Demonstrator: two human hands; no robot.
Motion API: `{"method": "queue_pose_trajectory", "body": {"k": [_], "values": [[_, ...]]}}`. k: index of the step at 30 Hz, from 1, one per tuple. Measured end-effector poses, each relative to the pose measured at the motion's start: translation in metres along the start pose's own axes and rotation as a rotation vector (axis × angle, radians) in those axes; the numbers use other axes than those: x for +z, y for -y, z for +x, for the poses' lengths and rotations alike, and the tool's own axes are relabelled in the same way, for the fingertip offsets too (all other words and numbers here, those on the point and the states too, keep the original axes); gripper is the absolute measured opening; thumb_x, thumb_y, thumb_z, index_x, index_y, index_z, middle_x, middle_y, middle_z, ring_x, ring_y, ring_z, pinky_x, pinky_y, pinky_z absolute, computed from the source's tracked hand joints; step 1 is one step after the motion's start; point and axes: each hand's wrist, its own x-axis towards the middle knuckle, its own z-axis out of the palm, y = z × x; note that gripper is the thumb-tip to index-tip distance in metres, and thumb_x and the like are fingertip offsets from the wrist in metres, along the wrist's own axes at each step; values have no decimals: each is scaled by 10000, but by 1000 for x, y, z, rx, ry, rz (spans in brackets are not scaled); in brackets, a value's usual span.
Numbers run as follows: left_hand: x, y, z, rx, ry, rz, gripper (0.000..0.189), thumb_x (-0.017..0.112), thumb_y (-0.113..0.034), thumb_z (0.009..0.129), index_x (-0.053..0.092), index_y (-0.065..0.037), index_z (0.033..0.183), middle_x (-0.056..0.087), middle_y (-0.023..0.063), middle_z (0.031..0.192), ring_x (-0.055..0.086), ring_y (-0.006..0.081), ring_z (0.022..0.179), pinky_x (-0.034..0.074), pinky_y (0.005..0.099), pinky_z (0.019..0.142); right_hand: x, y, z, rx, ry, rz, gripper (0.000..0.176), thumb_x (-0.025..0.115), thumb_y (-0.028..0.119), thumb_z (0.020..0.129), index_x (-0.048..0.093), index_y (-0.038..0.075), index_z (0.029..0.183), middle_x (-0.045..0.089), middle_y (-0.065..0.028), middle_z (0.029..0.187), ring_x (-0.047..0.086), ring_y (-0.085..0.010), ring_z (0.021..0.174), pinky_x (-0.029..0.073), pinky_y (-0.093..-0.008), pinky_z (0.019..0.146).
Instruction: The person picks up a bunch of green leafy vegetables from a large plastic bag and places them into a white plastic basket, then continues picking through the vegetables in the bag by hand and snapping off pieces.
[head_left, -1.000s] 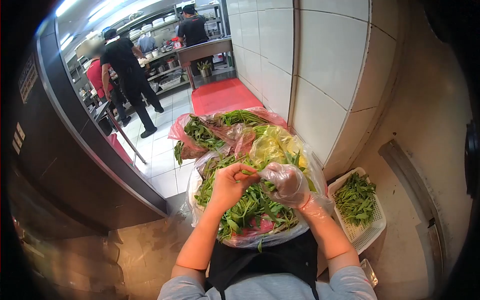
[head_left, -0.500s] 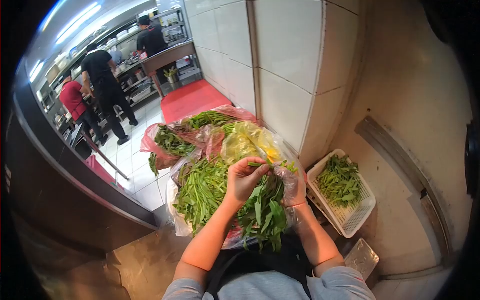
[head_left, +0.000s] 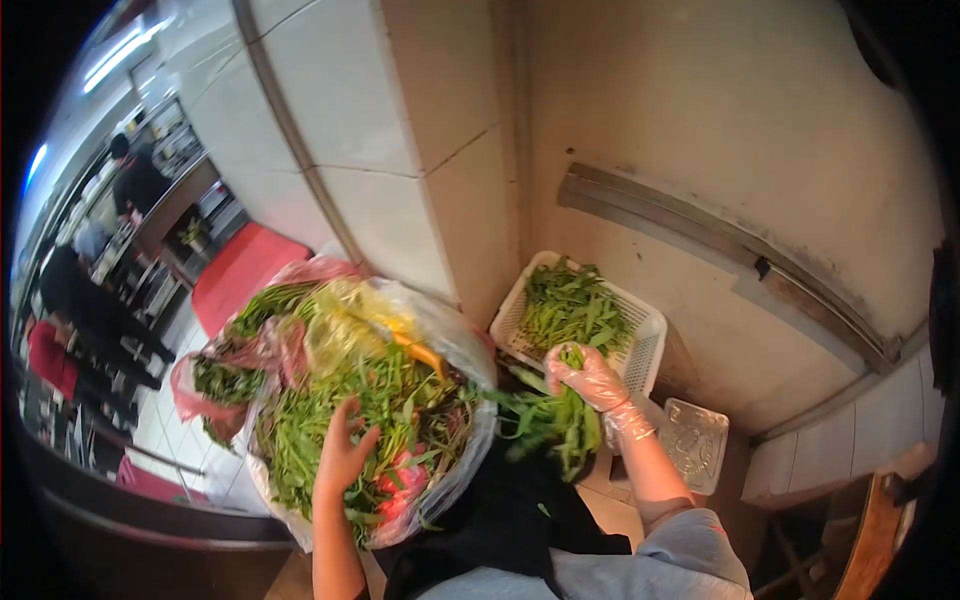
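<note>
My right hand [head_left: 592, 380], in a clear plastic glove, is closed around a bunch of long-stemmed leafy greens [head_left: 570, 430]. The leaves hang below it, at the near edge of a white perforated basket [head_left: 655, 345]. More cut greens [head_left: 575, 305] lie inside that basket. On the left, my bare left hand [head_left: 345, 450] hovers over or touches a large heap of greens [head_left: 300, 430], fingers apart. The heap sits in an open clear plastic bag [head_left: 478, 425]. Across its far side lies a yellow plastic bag [head_left: 345, 325], with a long orange-yellow object [head_left: 420, 352] beside it.
A pink bag of greens [head_left: 195, 390] adjoins the heap. Beyond is a red surface [head_left: 240, 275] against a tiled wall [head_left: 360, 220]. A metal container [head_left: 695, 445] stands right of the basket. Co-workers [head_left: 90, 300] stand in the kitchen at far left.
My hands have separated. The right has carried the bunch rightward to the basket; the left has moved down over the heap and opened. The view has turned right.
</note>
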Motion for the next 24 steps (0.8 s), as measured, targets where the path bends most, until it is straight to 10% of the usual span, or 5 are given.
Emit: {"method": "queue_pose_trajectory", "body": {"k": [8, 13, 16, 24], "values": [[-7, -25, -63, -315, 184, -195, 402, 589, 8, 888, 485, 19, 1277, 603, 89, 1182, 597, 121, 976, 468, 239, 837, -141, -42, 22, 127, -134, -1062, 308, 698, 169, 769, 581, 93, 1044, 645, -76, 1011, 600, -250, 988, 438, -396, 910], [-8, -30, -65, -343, 177, -196, 404, 592, -3, 897, 473, 29, 1281, 601, 103, 1183, 598, 130, 992, 471, 237, 829, -166, -110, 61, 66, 396, -1745, 475, 573, 269, 838, 490, 181, 1297, 418, -45, 1419, 352, -263, 1337, 214, -446, 1162], [-9, -39, -64, -350, 170, -140, 416, 600, -24, 894, 467, 24, 1285, 599, 97, 1167, 607, 164, 1007, 456, 247, 865, -192, -227, 41, -58, 478, -1695, 588, 583, 230, 822, 420, 199, 1387, 324, -19, 1504, 245, -256, 1410, 187, -437, 1171], [2, -39, -57, -397, 254, -87, 386, 598, -133, 940, 507, 6, 1289, 607, 69, 1145, 563, 139, 1007, 459, 269, 845, -172, -181, -11, 156, 285, -1139, 632, 629, 176, 726, 485, 181, 1341, 333, -72, 1497, 266, -276, 1400, 295, -431, 1117]]}}
